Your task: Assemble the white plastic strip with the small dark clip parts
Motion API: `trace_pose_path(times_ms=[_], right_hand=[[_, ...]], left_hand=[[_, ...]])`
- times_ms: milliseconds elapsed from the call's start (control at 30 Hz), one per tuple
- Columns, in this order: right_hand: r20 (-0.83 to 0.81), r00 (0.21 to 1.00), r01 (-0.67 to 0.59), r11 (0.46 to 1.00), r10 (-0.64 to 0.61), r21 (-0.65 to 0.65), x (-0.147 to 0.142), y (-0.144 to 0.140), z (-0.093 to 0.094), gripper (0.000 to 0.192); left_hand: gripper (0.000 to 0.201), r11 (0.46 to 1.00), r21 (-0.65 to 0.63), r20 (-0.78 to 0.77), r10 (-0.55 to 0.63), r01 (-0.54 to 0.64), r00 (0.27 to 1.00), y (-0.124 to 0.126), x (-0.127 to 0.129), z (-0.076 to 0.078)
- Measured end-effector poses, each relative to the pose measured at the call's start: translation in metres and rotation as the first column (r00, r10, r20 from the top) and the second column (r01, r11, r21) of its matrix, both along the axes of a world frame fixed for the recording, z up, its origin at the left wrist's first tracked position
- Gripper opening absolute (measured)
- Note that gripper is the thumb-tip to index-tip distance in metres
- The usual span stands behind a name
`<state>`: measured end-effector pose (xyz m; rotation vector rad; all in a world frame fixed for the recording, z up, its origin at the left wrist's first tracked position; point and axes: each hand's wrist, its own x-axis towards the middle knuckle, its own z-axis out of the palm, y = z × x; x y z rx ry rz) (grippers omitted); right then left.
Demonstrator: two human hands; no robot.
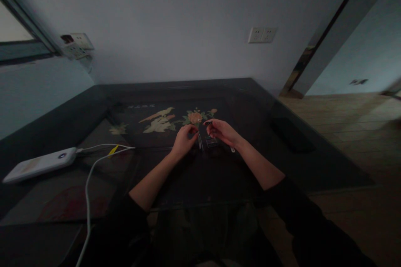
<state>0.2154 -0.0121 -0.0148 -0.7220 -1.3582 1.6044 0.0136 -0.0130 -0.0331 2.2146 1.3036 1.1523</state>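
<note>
Over the middle of the dark, glossy table (194,179), my two hands work close together. My left hand (184,139) is closed in a pinch at the top of a thin, pale-edged strip (201,142) that points down toward the tabletop. Just to its right, my right hand (223,131) has its fingers curled around a small dark piece (207,123), too dim to name. Below the right fingers lies a small, dark, shiny object (212,142), partly hidden. A small whitish end of something (232,149) shows beneath the right wrist.
At the left lies a white power bank (40,164) with a white cable (87,200) bearing a yellow tag (113,150). A black flat object (292,134) rests at the right. A wall (175,29) with sockets (262,35) stands behind the table.
</note>
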Motion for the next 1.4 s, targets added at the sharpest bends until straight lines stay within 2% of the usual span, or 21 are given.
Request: trace_pose_path(times_ms=[100, 233, 367, 733, 900, 1067, 1167, 1233, 1300, 1333, 1400], right_hand=[[-0.007, 1.0, 0.011, 1.0, -0.011, 0.028, 0.002, 0.001, 0.0, 0.046], [0.003, 1.0, 0.027, 0.999, -0.027, 0.036, 0.001, 0.001, 0.002, 0.048], [-0.006, 1.0, 0.016, 0.999, -0.016, 0.036, -0.001, -0.001, 0.004, 0.05], [0.006, 1.0, 0.02, 0.998, -0.021, 0.055, -0.003, 0.0, 0.002, 0.048], [0.01, 1.0, 0.017, 0.998, -0.018, 0.063, -0.002, -0.001, 0.003, 0.05], [-0.003, 0.999, 0.048, 0.998, -0.048, 0.051, -0.002, 0.0, 0.003, 0.049], [0.002, 0.993, 0.114, 0.993, -0.114, 0.043, -0.003, 0.002, 0.0, 0.05], [0.01, 0.985, 0.172, 0.985, -0.172, 0.032, -0.005, 0.003, -0.002, 0.052], [0.017, 0.979, 0.204, 0.979, -0.205, 0.022, -0.006, 0.003, -0.004, 0.052], [0.017, 0.978, 0.208, 0.978, -0.208, 0.02, -0.007, 0.003, -0.004, 0.051], [0.011, 0.98, 0.197, 0.98, -0.197, 0.02, -0.007, 0.002, -0.005, 0.05]], left_hand=[[0.002, 0.995, -0.08, -0.198, 0.038, -0.055, 0.98, -0.001, 0.001, -0.002], [0.02, 0.981, -0.093, -0.397, 0.121, -0.171, 0.91, -0.008, 0.004, 0.003], [0.036, 0.965, -0.103, -0.515, 0.154, -0.24, 0.843, -0.011, 0.006, 0.005], [0.037, 0.932, -0.185, -0.569, 0.156, -0.311, 0.808, -0.014, 0.017, 0.012], [0.031, 0.929, -0.213, -0.54, 0.145, -0.301, 0.829, -0.012, 0.018, 0.012], [0.019, 0.916, -0.279, -0.39, 0.166, -0.288, 0.906, -0.006, 0.012, 0.007], [0.018, 0.92, -0.327, -0.194, 0.16, -0.218, 0.968, 0.001, 0.008, 0.004], [0.018, 0.913, -0.388, -0.002, 0.138, -0.128, 0.99, 0.004, 0.007, 0.004], [0.018, 0.862, -0.506, 0.248, 0.132, 0.012, 0.96, 0.003, 0.009, 0.007], [0.02, 0.814, -0.57, 0.38, 0.144, 0.108, 0.914, 0.002, 0.01, 0.009], [0.024, 0.727, -0.612, 0.613, 0.187, 0.311, 0.768, -0.002, 0.012, 0.014]])
